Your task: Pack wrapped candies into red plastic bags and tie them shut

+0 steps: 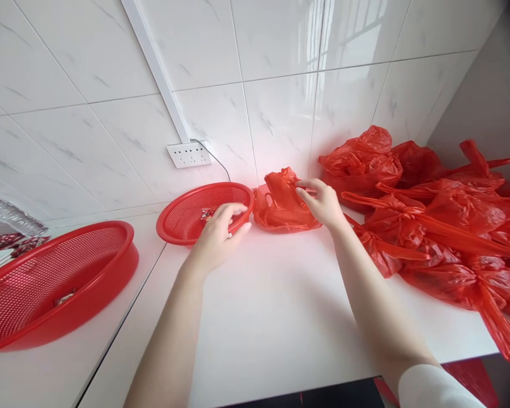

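Observation:
My left hand (219,238) hovers at the near right rim of a round red plastic basket (176,209). Its fingers are slightly bent and the thumb stands apart, with nothing visible in the grasp. A few small, patterned packets (207,214) lie in that basket, partly behind my fingers. To the right, a thin red plastic bag (283,198) lies crumpled against the wall, its upper part raised. The thumb and forefinger of my right hand (321,203) are pinched together at the bag's upper right edge.
A larger red basket (114,272) at the left has a small packet (64,297) inside. Several knotted, filled red bags (433,226) are heaped at the right. A wall socket (189,154) with a cable sits behind. Clear plastic wrapping (15,215) lies at far left.

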The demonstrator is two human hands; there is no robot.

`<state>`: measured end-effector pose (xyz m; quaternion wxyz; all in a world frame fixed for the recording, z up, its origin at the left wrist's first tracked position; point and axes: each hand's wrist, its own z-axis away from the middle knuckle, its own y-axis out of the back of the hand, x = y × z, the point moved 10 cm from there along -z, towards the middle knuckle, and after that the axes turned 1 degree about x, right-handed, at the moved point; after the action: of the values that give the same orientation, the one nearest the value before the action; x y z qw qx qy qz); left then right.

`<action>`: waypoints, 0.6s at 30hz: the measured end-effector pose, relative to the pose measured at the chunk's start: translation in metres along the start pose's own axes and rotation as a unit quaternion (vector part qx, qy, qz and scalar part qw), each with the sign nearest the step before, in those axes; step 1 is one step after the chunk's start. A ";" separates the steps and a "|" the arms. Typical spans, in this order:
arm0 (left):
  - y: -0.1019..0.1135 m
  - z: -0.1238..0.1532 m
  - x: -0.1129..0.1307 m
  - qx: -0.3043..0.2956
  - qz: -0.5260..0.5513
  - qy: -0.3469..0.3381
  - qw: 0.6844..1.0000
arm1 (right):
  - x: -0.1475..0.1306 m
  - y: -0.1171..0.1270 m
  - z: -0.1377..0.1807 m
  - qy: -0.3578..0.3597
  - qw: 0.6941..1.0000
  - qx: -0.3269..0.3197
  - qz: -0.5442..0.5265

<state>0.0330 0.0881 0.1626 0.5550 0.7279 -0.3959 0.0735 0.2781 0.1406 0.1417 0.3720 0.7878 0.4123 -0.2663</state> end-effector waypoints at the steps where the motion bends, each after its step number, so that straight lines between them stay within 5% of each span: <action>1: 0.003 0.000 0.007 0.049 0.009 -0.018 0.999 | -0.012 0.002 0.004 -0.003 0.999 -0.009 -0.043; 4: 0.003 0.002 0.012 0.130 0.060 -0.019 0.990 | -0.051 -0.013 0.019 0.001 0.982 -0.119 -0.146; 8: -0.011 0.001 0.006 0.071 0.220 0.022 0.973 | -0.091 -0.029 0.035 0.066 0.955 -0.197 -0.210; 11: -0.018 0.001 0.004 0.004 0.291 0.062 0.955 | -0.093 -0.034 0.039 0.056 0.950 -0.211 -0.224; 18: -0.002 0.000 -0.002 0.065 0.324 0.080 0.940 | -0.076 -0.055 0.049 -0.039 0.928 -0.297 -0.221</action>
<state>0.0333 0.0893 0.1599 0.4824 0.5864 -0.5591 0.3328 0.1866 0.0882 0.1481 0.5366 0.5194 0.6214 -0.2372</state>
